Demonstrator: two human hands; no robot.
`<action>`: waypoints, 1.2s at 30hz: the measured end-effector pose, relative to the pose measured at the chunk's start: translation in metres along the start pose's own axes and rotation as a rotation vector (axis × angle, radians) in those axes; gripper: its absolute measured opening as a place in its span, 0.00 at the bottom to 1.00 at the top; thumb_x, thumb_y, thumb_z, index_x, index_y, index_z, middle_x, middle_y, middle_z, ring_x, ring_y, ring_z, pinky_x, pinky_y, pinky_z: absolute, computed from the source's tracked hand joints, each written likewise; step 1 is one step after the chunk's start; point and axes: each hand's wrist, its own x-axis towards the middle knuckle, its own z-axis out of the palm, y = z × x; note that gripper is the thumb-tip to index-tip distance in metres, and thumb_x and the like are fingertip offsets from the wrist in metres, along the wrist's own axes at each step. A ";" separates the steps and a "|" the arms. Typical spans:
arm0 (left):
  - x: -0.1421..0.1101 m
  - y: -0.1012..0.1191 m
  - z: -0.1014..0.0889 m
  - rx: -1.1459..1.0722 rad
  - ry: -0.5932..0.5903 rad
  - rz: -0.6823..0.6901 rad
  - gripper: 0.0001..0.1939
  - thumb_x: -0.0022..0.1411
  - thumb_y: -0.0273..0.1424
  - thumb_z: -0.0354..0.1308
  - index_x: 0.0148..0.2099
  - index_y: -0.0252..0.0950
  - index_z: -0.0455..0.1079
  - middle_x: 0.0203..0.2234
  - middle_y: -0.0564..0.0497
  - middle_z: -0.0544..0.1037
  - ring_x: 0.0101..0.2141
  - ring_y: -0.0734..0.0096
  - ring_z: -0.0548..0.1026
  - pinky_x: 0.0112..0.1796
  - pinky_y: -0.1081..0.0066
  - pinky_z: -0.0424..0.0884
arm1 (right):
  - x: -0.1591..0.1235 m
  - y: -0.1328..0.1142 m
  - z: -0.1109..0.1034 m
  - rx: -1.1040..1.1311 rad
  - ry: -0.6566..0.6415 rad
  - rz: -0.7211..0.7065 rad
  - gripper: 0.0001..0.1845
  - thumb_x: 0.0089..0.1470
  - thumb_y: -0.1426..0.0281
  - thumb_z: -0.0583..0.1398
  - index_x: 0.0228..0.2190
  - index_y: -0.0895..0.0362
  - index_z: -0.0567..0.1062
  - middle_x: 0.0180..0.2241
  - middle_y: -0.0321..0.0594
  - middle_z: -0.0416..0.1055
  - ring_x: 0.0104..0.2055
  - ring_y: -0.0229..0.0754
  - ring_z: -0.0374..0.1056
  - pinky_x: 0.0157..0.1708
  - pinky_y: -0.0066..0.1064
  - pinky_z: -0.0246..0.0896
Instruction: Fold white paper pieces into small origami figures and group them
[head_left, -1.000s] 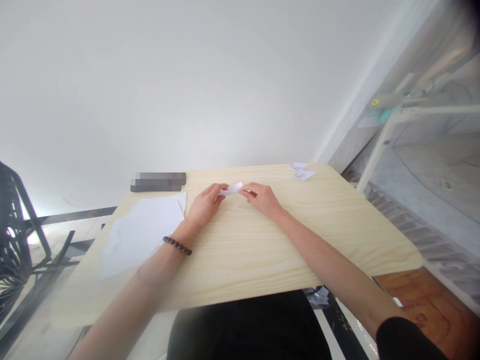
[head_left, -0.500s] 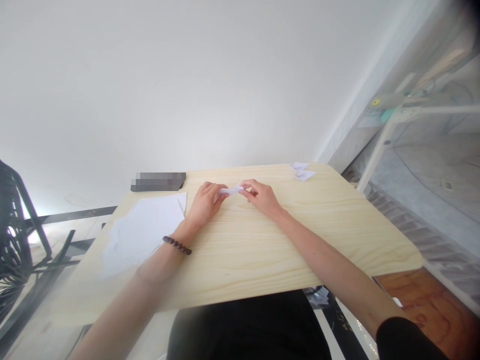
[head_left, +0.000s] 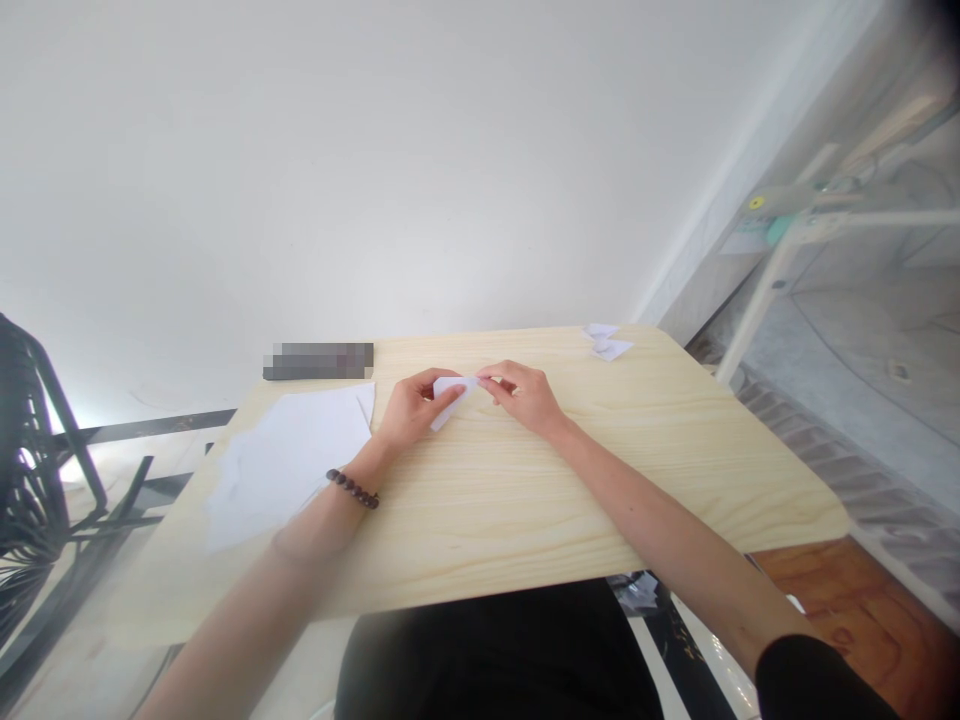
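Note:
Between my two hands, over the middle of the table, is a small folded piece of white paper (head_left: 448,387). My left hand (head_left: 412,408) grips it with the thumb on its near face and the fingers behind, partly hidden by the paper. The paper shows a flat, roughly triangular face that narrows to the right. At that narrow end, my right hand (head_left: 521,394) pinches the tip between thumb and forefinger, its other fingers curled. A dark beaded bracelet (head_left: 352,488) circles my left wrist.
White paper sheets (head_left: 292,450) lie spread on the left of the wooden table (head_left: 480,520). Behind them is a dark, pixelated oblong object (head_left: 319,361). Small folded white papers (head_left: 611,349) rest at the far right corner. A black chair (head_left: 37,450) stands at the left.
The paper has turned from a thin strip seen edge-on to a wider face toward me. My left thumb has shifted onto that face; the right hand keeps its pinch.

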 end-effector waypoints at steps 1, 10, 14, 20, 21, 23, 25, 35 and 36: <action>0.000 0.000 0.000 -0.034 -0.003 -0.018 0.21 0.51 0.45 0.53 0.42 0.35 0.68 0.29 0.52 0.75 0.24 0.76 0.68 0.21 0.77 0.63 | 0.000 -0.001 0.000 0.000 -0.001 -0.013 0.12 0.52 0.64 0.52 0.34 0.55 0.72 0.34 0.37 0.70 0.24 0.31 0.65 0.27 0.24 0.61; 0.002 -0.006 0.000 -0.243 -0.113 -0.182 0.18 0.50 0.43 0.55 0.36 0.33 0.68 0.20 0.54 0.69 0.17 0.80 0.62 0.17 0.79 0.54 | -0.001 -0.004 0.000 -0.057 -0.058 -0.124 0.12 0.54 0.67 0.51 0.35 0.55 0.72 0.33 0.39 0.70 0.27 0.32 0.63 0.26 0.23 0.59; 0.002 -0.009 0.000 -0.347 -0.151 -0.261 0.17 0.49 0.42 0.56 0.34 0.32 0.67 0.18 0.55 0.67 0.17 0.81 0.61 0.16 0.80 0.52 | -0.002 -0.004 0.002 -0.052 -0.084 -0.165 0.11 0.54 0.68 0.51 0.36 0.56 0.71 0.33 0.39 0.69 0.28 0.32 0.63 0.26 0.23 0.58; 0.003 -0.009 -0.002 -0.475 -0.199 -0.322 0.15 0.49 0.40 0.57 0.32 0.33 0.66 0.17 0.56 0.65 0.16 0.82 0.60 0.16 0.80 0.51 | -0.002 -0.007 0.001 -0.069 -0.116 -0.182 0.11 0.54 0.70 0.50 0.36 0.56 0.70 0.33 0.39 0.69 0.30 0.33 0.63 0.29 0.24 0.57; 0.003 -0.009 -0.002 -0.483 -0.203 -0.327 0.15 0.48 0.40 0.57 0.32 0.33 0.66 0.17 0.57 0.65 0.16 0.82 0.60 0.16 0.79 0.51 | -0.002 -0.007 0.001 -0.075 -0.120 -0.184 0.11 0.55 0.70 0.49 0.36 0.56 0.70 0.33 0.39 0.69 0.31 0.33 0.63 0.29 0.24 0.57; 0.003 -0.008 -0.003 -0.482 -0.214 -0.332 0.16 0.48 0.41 0.57 0.33 0.32 0.67 0.16 0.57 0.65 0.16 0.82 0.59 0.16 0.79 0.51 | -0.002 -0.007 0.000 -0.086 -0.127 -0.189 0.12 0.55 0.70 0.49 0.37 0.56 0.70 0.33 0.39 0.69 0.31 0.33 0.63 0.30 0.25 0.57; 0.004 -0.008 -0.004 -0.464 -0.226 -0.333 0.17 0.48 0.41 0.57 0.34 0.31 0.68 0.16 0.56 0.64 0.16 0.82 0.59 0.15 0.79 0.51 | -0.002 -0.007 -0.001 -0.097 -0.139 -0.199 0.12 0.55 0.71 0.49 0.37 0.56 0.70 0.33 0.40 0.69 0.31 0.34 0.63 0.31 0.25 0.57; 0.005 -0.009 -0.005 -0.500 -0.235 -0.363 0.16 0.47 0.41 0.58 0.31 0.31 0.68 0.15 0.56 0.64 0.15 0.82 0.59 0.15 0.80 0.51 | -0.002 -0.006 -0.003 -0.161 -0.206 -0.243 0.13 0.54 0.74 0.48 0.39 0.55 0.68 0.36 0.40 0.68 0.36 0.35 0.64 0.33 0.25 0.57; 0.005 -0.008 -0.006 -0.501 -0.235 -0.370 0.16 0.47 0.41 0.58 0.30 0.31 0.68 0.15 0.56 0.64 0.15 0.82 0.59 0.15 0.80 0.51 | -0.002 -0.006 -0.003 -0.164 -0.209 -0.245 0.13 0.54 0.74 0.48 0.39 0.55 0.68 0.36 0.40 0.68 0.36 0.35 0.64 0.33 0.25 0.57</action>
